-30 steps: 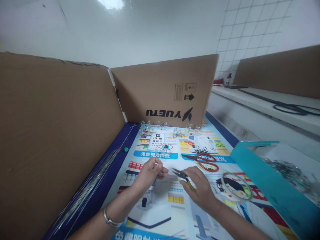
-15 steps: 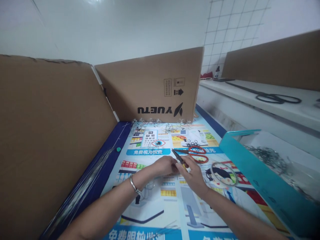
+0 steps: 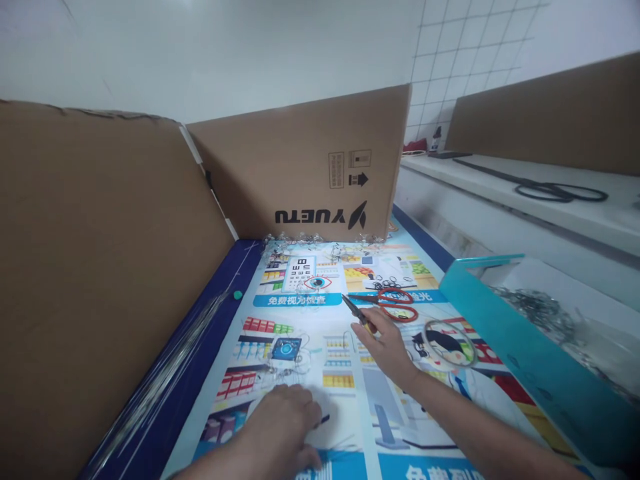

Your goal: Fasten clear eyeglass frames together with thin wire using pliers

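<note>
My right hand [image 3: 383, 340] is closed around pliers [image 3: 356, 311] with dark narrow jaws and yellowish handles, pointing away and to the left. Just beyond it lie scissors [image 3: 397, 305] with red-orange handles. My left hand [image 3: 287, 423] is low over the printed mat, fingers bent and thumb apart, with nothing visible in it. To the right of its fingertips are a few thin wire pieces [image 3: 343, 445]. Farther up the mat sits a small loose group of clear beads and fine wire [image 3: 287, 370].
A teal box [image 3: 500, 333] on the right holds a heap of wire pieces [image 3: 540, 313]. A wire coil [image 3: 474, 353] lies beside my right forearm. Long straight wires [image 3: 165, 380] run along the left edge. Cardboard panels [image 3: 300, 160] stand behind and left. Large black scissors [image 3: 560, 191] rest on the shelf.
My left hand has left the pliers' side and moved down toward me, uncovering the bead and wire group. My right hand stays nearly in place with the pliers.
</note>
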The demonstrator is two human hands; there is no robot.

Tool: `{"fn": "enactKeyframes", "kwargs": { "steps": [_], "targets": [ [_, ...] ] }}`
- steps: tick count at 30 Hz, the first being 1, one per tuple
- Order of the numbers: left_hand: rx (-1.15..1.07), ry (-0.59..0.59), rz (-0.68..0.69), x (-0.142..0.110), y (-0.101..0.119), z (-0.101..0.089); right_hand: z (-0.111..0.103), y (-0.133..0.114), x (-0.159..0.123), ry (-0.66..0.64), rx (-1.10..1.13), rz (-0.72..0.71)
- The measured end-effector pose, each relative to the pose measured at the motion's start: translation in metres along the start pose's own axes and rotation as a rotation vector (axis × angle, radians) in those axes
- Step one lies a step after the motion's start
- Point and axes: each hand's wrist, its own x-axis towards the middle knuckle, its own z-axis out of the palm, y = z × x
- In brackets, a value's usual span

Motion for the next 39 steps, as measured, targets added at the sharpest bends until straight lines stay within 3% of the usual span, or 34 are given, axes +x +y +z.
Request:
{"fn": "enactKeyframes", "kwargs": {
  "steps": [4,7,12,20,29,39],
  "targets": [
    [0.010,-0.164,-0.060,-0.003,0.003,0.005,0.002,0.000,-0.001,-0.032,-0.009,-0.003],
    [0.066,-0.200,-0.047,0.001,0.005,0.009,0.002,0.000,-0.001,-0.048,-0.016,-0.003],
    [0.108,-0.183,-0.028,0.004,0.005,0.017,0.003,0.001,-0.001,-0.081,-0.018,0.009],
    [0.124,-0.130,-0.046,-0.003,0.007,0.006,0.001,-0.002,-0.002,-0.131,-0.018,0.017],
    [0.262,-0.084,0.134,-0.001,0.002,0.032,0.002,-0.001,-0.003,-0.135,-0.027,-0.033],
    [0.102,-0.096,-0.007,-0.011,0.006,0.006,0.002,0.002,-0.005,-0.182,-0.016,-0.042]
  ]
}}
